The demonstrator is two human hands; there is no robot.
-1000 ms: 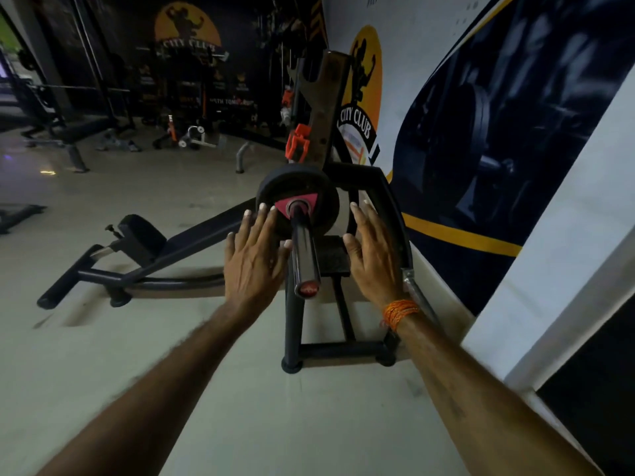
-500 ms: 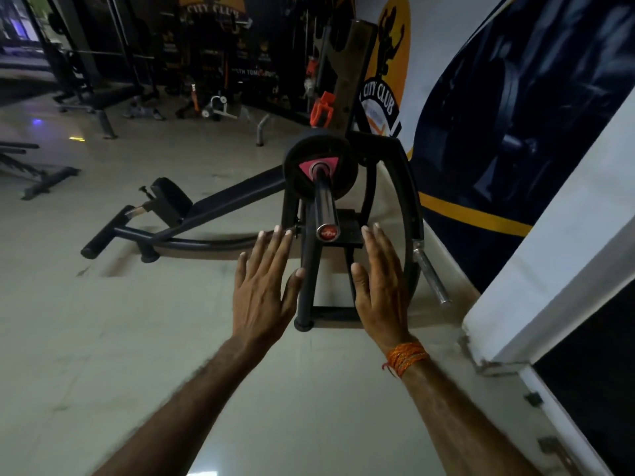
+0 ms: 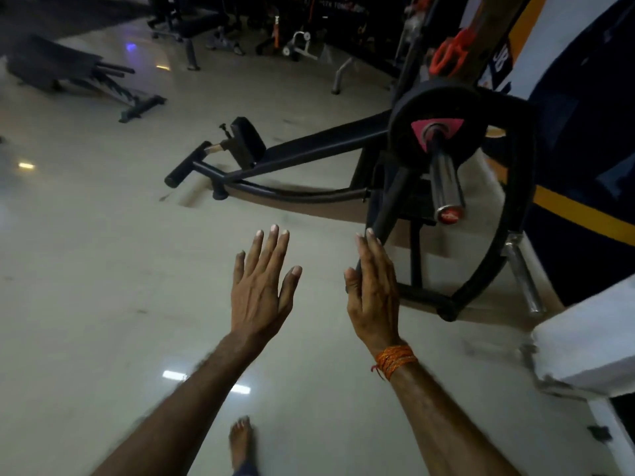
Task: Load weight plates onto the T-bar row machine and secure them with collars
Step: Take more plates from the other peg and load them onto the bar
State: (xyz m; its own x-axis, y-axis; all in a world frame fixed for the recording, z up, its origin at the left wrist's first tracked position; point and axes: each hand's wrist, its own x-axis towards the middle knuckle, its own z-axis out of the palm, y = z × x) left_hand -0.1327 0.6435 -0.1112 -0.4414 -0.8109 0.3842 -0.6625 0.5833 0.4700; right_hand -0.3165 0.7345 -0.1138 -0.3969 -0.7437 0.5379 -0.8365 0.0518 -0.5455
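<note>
So one plate (image 3: 434, 132) sits on the sleeve (image 3: 446, 182), up-right of both hands. Left hand (image 3: 259, 290) & right hand (image 3: 374, 297) open, empty, apart. Collar (image 3: 450, 55) hangs beyond; prob. next grab.

Bare forearms, no sleeves, orange thread band (image 3: 393, 359) wound round right wrist, bare foot (image 3: 240, 441) below

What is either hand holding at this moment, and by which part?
Nothing is held. The left hand and right hand are open with fingers straight, short of the weight plate on the bar.
</note>
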